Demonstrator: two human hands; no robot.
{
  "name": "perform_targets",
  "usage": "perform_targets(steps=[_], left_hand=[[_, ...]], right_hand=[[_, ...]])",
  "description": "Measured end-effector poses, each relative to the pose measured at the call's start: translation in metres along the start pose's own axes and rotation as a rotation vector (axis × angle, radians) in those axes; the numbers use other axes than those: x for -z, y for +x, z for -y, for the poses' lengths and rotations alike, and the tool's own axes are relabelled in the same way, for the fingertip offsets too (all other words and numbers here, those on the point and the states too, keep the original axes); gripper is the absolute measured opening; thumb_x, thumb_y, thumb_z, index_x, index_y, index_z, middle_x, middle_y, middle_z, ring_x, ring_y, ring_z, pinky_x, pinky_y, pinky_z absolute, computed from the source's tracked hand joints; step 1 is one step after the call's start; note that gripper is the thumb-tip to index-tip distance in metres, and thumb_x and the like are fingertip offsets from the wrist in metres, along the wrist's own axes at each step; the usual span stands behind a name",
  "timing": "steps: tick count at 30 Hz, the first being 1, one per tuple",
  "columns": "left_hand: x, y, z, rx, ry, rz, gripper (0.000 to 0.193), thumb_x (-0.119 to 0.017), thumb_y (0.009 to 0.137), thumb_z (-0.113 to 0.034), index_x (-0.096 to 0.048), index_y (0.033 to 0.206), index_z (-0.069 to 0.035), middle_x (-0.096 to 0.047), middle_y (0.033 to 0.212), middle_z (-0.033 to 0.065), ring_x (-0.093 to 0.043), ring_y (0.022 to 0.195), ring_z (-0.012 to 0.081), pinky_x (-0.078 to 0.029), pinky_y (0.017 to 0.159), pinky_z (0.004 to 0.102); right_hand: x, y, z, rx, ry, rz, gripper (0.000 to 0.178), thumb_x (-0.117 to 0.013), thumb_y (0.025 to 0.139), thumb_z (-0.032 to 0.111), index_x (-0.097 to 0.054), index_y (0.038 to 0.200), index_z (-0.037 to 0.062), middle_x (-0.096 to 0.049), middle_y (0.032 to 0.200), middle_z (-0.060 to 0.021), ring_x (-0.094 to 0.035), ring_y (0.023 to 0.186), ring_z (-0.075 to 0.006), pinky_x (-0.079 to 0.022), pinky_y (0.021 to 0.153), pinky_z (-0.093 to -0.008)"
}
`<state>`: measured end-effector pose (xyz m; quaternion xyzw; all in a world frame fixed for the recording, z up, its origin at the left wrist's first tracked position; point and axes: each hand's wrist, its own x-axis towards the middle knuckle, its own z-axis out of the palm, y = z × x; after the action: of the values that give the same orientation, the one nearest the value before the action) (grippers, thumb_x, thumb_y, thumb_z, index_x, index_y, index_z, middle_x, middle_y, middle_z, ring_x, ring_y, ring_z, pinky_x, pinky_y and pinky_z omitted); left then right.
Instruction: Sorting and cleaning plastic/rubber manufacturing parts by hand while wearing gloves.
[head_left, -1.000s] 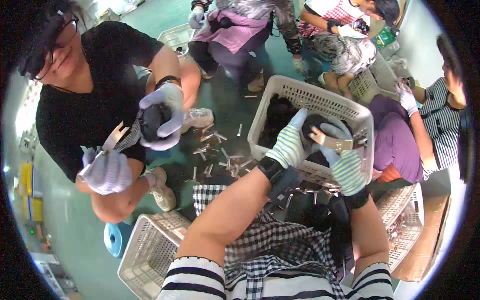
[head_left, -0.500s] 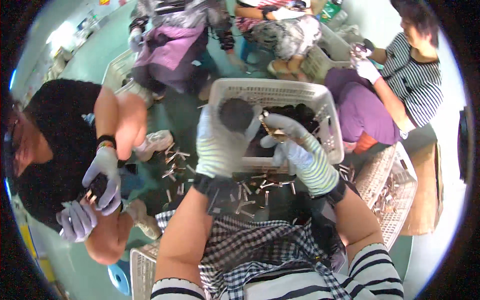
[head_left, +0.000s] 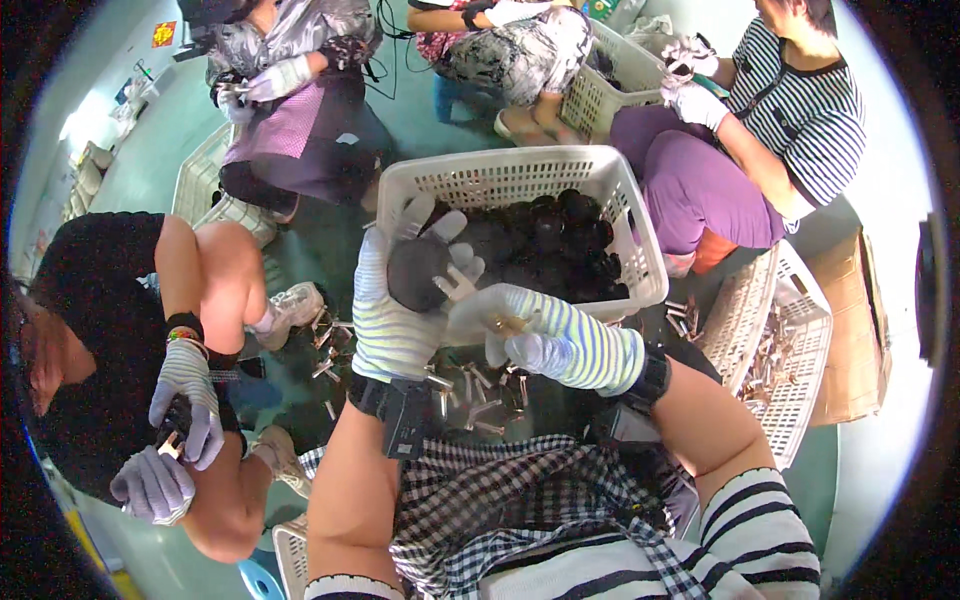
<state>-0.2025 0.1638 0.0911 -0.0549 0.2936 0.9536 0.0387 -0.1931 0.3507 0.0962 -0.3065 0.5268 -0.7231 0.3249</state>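
My left hand (head_left: 392, 328), in a striped knit glove, is wrapped round a dark, round, cup-like piece (head_left: 414, 274). Close to its right side, my right hand (head_left: 565, 345) is closed, in the same kind of glove. A small brass-coloured metal piece (head_left: 508, 325) shows blurred between its thumb and fingers; its exact shape is hard to make out. A pale strip (head_left: 455, 285) lies against the dark piece, too blurred to name. Just beyond both hands stands a white plastic basket (head_left: 520, 165) with many black rounded parts (head_left: 560, 235) inside.
Small metal strips (head_left: 480, 405) lie scattered on the floor below the basket. Another white basket (head_left: 745, 300) of metal pieces tilts at the right, beside a cardboard box (head_left: 850, 330). Gloved co-workers sit around: one at left (head_left: 110, 300), one at right (head_left: 800, 120), others behind.
The view has shifted, so the basket sits slightly further left. My left hand has turned the dark piece and lowered it; my right hand has moved left and closer to it.
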Motion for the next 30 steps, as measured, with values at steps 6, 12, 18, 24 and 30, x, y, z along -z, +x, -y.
perform_targets(steps=[6, 12, 18, 24, 30], left_hand=[[0.001, -0.006, -0.002, 0.125, 0.096, 0.002, 0.06, -0.047, 0.09, -0.059, -0.061, 0.108, -0.003, -0.066, 0.088, 0.012, -0.064, 0.072, 0.0244, -0.055, 0.072, 0.0448], [0.007, -0.01, -0.002, 0.044, 0.196, -0.039, 0.059, -0.047, 0.089, -0.06, -0.064, 0.092, -0.004, -0.066, 0.083, 0.0109, -0.064, 0.071, 0.0239, -0.055, 0.072, 0.0433], [-0.003, -0.024, 0.007, 0.024, 0.428, -0.107, 0.063, -0.044, 0.089, -0.063, -0.065, 0.086, -0.004, -0.066, 0.079, 0.011, -0.063, 0.071, 0.0238, -0.053, 0.069, 0.0385], [-0.008, -0.033, 0.013, -0.064, 0.683, 0.029, 0.073, -0.035, 0.09, -0.067, -0.066, 0.084, -0.001, -0.066, 0.078, 0.0119, -0.062, 0.075, 0.0232, -0.048, 0.076, 0.0336], [-0.003, -0.033, 0.016, -0.002, 0.818, 0.079, 0.076, -0.032, 0.09, -0.069, -0.065, 0.087, 0.0, -0.065, 0.083, 0.011, -0.062, 0.08, 0.0209, -0.048, 0.078, 0.0327]], right_hand=[[0.0, -0.004, -0.006, -0.009, -0.184, 0.011, 0.046, -0.054, 0.095, 0.042, -0.056, 0.117, 0.0007, -0.061, 0.106, -0.0078, -0.054, 0.103, -0.0154, -0.042, 0.094, -0.0311], [-0.018, -0.003, 0.002, -0.164, -0.157, -0.053, 0.037, -0.054, 0.097, 0.032, -0.06, 0.114, -0.0008, -0.064, 0.099, -0.0047, -0.056, 0.096, -0.0106, -0.045, 0.085, -0.0268], [-0.026, 0.003, -0.006, -0.338, -0.094, -0.212, 0.036, -0.057, 0.095, 0.035, -0.068, 0.099, 0.0012, -0.063, 0.079, 0.0018, -0.054, 0.072, -0.0048, -0.043, 0.063, -0.0232], [-0.027, 0.005, -0.018, -0.292, -0.261, -0.297, 0.046, -0.056, 0.093, 0.041, -0.068, 0.075, 0.0, -0.054, 0.057, -0.0004, -0.046, 0.056, -0.0063, -0.038, 0.051, -0.0281], [-0.031, -0.005, -0.008, -0.361, -0.155, -0.284, 0.045, -0.057, 0.093, 0.044, -0.067, 0.074, 0.0039, -0.058, 0.062, 0.0005, -0.049, 0.056, -0.0068, -0.04, 0.051, -0.0273]])
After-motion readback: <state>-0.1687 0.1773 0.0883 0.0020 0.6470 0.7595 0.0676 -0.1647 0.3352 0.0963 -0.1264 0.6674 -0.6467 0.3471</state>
